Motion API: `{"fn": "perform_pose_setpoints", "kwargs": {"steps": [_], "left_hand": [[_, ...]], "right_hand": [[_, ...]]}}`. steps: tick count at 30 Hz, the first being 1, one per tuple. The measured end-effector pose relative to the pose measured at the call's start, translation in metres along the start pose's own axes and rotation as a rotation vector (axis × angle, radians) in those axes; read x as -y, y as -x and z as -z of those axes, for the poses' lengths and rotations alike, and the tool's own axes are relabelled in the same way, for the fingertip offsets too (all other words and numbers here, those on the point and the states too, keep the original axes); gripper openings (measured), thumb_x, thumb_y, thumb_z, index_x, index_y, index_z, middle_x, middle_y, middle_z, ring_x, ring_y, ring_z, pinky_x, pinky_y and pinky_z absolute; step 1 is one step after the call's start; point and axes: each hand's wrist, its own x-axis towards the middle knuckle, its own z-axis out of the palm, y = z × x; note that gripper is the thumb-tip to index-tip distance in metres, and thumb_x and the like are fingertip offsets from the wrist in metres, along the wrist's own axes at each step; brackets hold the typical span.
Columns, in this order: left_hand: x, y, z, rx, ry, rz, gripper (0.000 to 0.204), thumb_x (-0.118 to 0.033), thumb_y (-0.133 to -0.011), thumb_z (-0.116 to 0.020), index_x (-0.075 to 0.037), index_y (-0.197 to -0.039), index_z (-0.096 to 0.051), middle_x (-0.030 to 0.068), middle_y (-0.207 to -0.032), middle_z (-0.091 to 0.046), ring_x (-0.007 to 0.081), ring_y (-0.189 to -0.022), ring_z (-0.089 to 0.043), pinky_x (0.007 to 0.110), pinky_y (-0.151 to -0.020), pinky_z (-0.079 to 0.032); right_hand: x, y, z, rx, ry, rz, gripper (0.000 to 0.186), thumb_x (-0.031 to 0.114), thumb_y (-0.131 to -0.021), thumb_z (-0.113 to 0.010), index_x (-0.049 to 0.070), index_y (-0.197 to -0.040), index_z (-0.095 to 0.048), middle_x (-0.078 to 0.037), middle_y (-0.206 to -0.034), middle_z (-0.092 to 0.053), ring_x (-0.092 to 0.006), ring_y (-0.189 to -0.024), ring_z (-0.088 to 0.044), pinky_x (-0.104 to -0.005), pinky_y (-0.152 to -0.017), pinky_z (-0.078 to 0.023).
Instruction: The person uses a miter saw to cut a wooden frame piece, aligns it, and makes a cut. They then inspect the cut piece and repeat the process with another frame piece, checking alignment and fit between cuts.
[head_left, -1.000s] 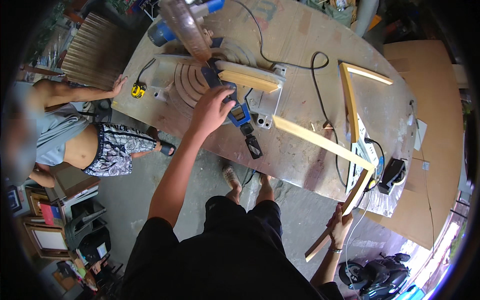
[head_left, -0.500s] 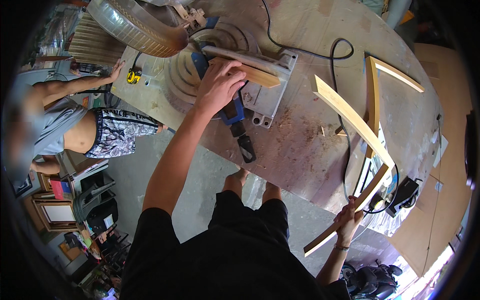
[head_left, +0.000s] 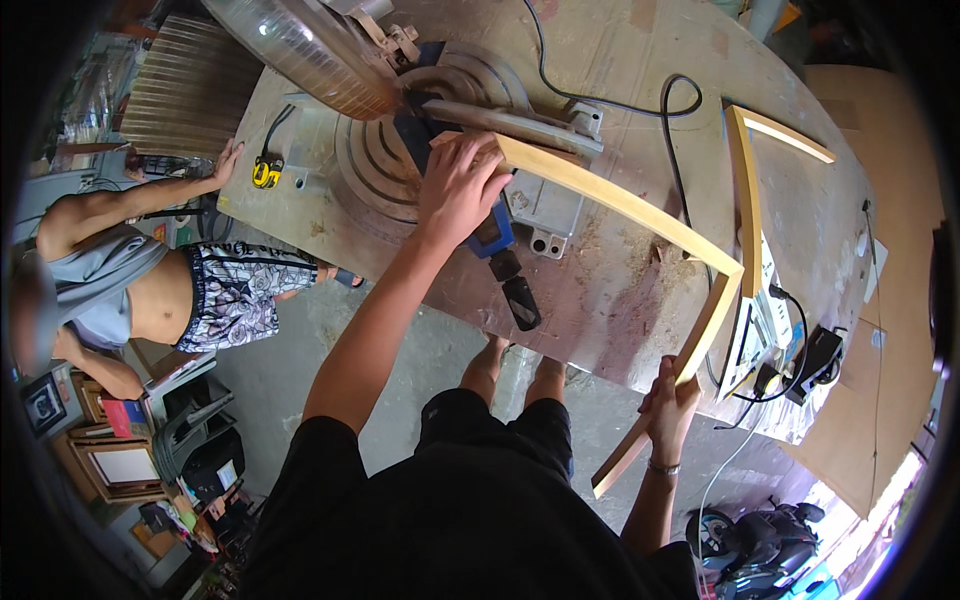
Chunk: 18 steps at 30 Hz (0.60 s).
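Observation:
An L-shaped piece of wooden frame, two pale strips joined at a corner, spans between my hands. My left hand is closed over the end of its long strip, at the metal fence of a mitre saw. The short wooden strip seen there earlier is mostly hidden by this hand and the frame. My right hand is wrapped round the frame's other strip, beyond the table's near edge. The saw's clear ribbed guard is close to my left hand. A blue-and-black handle sticks out below it.
Another L-shaped wooden frame piece lies at the right of the table. A black cable loops across. A yellow tape measure lies left of the saw. A person stands at left, one hand on the table.
My right hand has swung the frame left, bringing its far end to the saw fence. My left hand has shifted slightly and now closes over that end.

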Motion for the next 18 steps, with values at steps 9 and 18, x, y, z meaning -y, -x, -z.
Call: {"fn": "perform_pose_setpoints", "kwargs": {"steps": [9, 18], "left_hand": [[0.007, 0.009, 0.007, 0.192, 0.169, 0.017, 0.034, -0.018, -0.089, -0.074, -0.011, -0.122, -0.072, 0.0053, -0.112, -0.066, 0.0261, -0.105, -0.058, 0.043, -0.094, -0.045], [-0.01, 0.028, -0.004, 0.029, 0.114, -0.027, 0.038, 0.002, -0.074, -0.072, -0.01, -0.11, -0.077, 0.0024, -0.107, -0.068, 0.025, -0.095, -0.06, 0.04, -0.089, -0.05]], "right_hand": [[0.017, -0.006, -0.035, 0.013, 0.018, 0.008, 0.024, 0.022, -0.103, -0.062, -0.001, -0.101, -0.06, 0.001, -0.06, -0.051, -0.0082, -0.043, -0.05, -0.0258, -0.039, -0.043], [0.033, -0.019, -0.067, 0.055, 0.088, 0.068, 0.03, 0.029, -0.102, -0.065, 0.003, -0.089, -0.056, 0.001, -0.057, -0.05, -0.0094, -0.04, -0.05, -0.0264, -0.036, -0.043]]}}
